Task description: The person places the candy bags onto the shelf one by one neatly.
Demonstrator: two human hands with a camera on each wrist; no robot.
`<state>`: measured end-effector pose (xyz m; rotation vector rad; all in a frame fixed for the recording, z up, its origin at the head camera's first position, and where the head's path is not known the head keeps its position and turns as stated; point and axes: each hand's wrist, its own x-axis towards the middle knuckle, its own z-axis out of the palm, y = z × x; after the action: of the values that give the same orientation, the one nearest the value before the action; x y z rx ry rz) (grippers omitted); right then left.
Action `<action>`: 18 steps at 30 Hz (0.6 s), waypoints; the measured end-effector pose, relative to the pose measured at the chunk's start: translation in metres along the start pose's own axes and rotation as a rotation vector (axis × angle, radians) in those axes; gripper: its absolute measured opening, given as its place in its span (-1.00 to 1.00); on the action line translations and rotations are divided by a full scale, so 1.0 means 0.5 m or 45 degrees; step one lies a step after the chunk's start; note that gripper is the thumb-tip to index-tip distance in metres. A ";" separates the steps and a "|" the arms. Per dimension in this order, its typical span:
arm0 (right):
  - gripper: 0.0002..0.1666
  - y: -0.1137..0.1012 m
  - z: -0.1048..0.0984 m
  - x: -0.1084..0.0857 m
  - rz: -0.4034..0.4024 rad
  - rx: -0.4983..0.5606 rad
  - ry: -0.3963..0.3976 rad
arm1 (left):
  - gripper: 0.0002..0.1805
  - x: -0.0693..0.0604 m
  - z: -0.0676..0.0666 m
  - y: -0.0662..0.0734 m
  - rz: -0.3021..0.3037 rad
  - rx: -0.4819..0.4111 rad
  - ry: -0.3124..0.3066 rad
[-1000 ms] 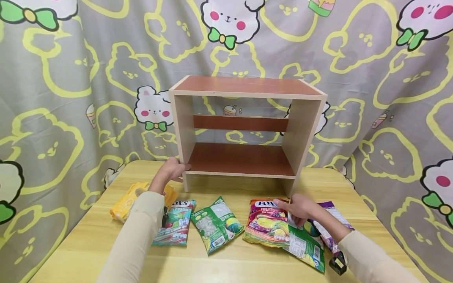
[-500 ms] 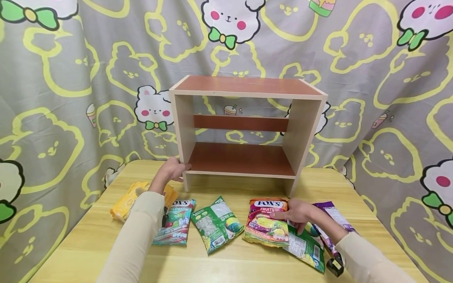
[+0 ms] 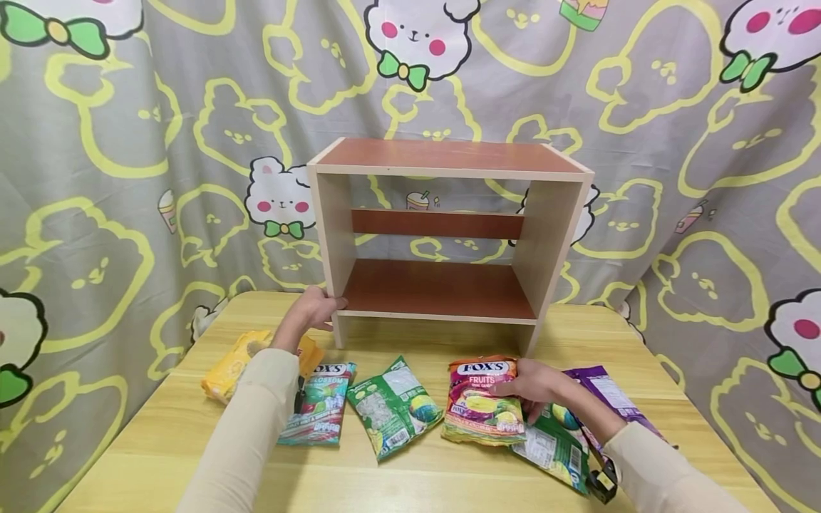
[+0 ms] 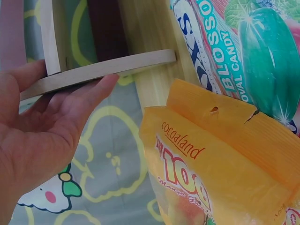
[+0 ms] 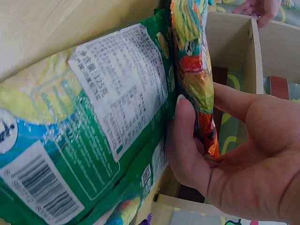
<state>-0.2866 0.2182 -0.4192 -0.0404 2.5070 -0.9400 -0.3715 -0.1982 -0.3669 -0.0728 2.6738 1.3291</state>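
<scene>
My left hand (image 3: 314, 308) grips the lower left side of a small red-brown and cream shelf (image 3: 442, 288). In the left wrist view, thumb and fingers lie on opposite faces of its side panel (image 4: 98, 70). My right hand (image 3: 537, 385) pinches the right edge of a red Fox's Fruits candy bag (image 3: 482, 406), thumb on its front. In the right wrist view that candy bag stands edge-on between the thumb and fingers. A green candy bag (image 3: 551, 449), back side up, lies beside it, partly under the right hand and the red bag. The right hand's fingertips are hidden behind the red bag.
A purple bag (image 3: 609, 395) lies under the right forearm. Left of the red bag are another green bag (image 3: 394, 410), a teal Fox's Blossom bag (image 3: 317, 410) and a yellow Cocoaland bag (image 3: 237, 363). A patterned curtain (image 3: 212, 142) hangs behind the wooden table (image 3: 398, 484).
My right hand has moved from the red bag's upper right corner down its right edge and now pinches it. The bag has tilted slightly; the purple bag has shifted right. My left hand stays put.
</scene>
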 end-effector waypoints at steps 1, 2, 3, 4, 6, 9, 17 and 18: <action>-0.41 -0.001 0.001 0.000 -0.008 0.008 0.001 | -0.42 0.000 0.000 0.000 -0.001 0.000 0.000; -0.42 -0.003 0.001 -0.001 -0.013 0.014 0.003 | -0.42 0.000 0.000 -0.001 -0.001 0.001 0.001; -0.44 -0.004 0.002 -0.001 -0.020 0.021 0.005 | -0.43 0.000 -0.001 -0.001 -0.003 0.001 0.002; -0.47 -0.005 0.003 -0.002 -0.026 0.029 0.011 | -0.43 0.001 0.000 -0.002 -0.003 -0.004 0.001; -0.49 -0.008 0.004 0.000 -0.038 0.029 0.024 | -0.43 0.003 0.000 -0.003 -0.004 -0.014 0.000; -0.54 -0.012 0.005 0.001 -0.061 0.014 0.053 | -0.42 0.004 0.001 -0.004 -0.004 -0.019 0.001; -0.56 -0.024 0.008 0.003 -0.076 -0.005 0.088 | -0.42 0.005 0.000 -0.006 -0.004 -0.017 0.000; -0.55 -0.025 0.009 0.003 -0.079 0.003 0.095 | -0.42 0.005 0.000 -0.005 -0.004 -0.020 0.001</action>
<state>-0.2878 0.2057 -0.4148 -0.0838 2.5861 -0.9862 -0.3738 -0.1998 -0.3693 -0.0798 2.6629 1.3497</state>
